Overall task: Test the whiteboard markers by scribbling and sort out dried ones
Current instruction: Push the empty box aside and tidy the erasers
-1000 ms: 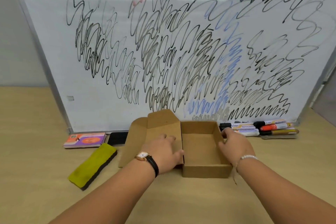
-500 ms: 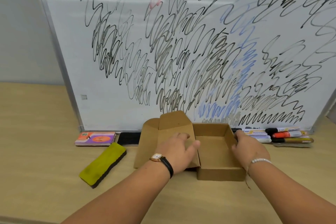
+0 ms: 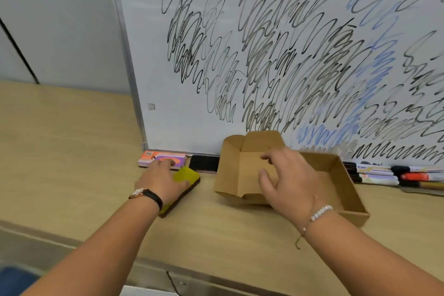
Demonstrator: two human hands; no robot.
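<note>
Against the far wall: a whiteboard (image 3: 182,127) thick with black, blue and red scribbles stands on the table (image 3: 72,151).
Change: the left hand (image 3: 161,180) has left the flap of the cardboard box (image 3: 341,187) and swung left onto the yellow eraser (image 3: 187,175). The right hand (image 3: 293,185) has come off the box's right wall and now hangs over the flap.
Meaning: both hands have let the box go, so setting it up looks finished. The reach for the eraser suggests that wiping the crowded board comes next, to make room for more test scribbles.
Left hand: arm stretched forward and left, palm down on the eraser. Its fingers lie fairly straight toward the far edge, the thumb on the yellow top, not curled round it as far as the view shows.
Right hand: raised just above the open flap, back of the hand to the camera. Its fingers are loosely spread and bent downward, holding nothing.
Markers (image 3: 384,175): capped, lying in a row at the foot of the board, just right of the box and apart from both hands.
Box: open and apparently empty, so no dried markers appear sorted into it yet.
Also present: an orange and purple packet (image 3: 153,158) and a black block (image 3: 204,163) at the board's foot, left of the box.
</note>
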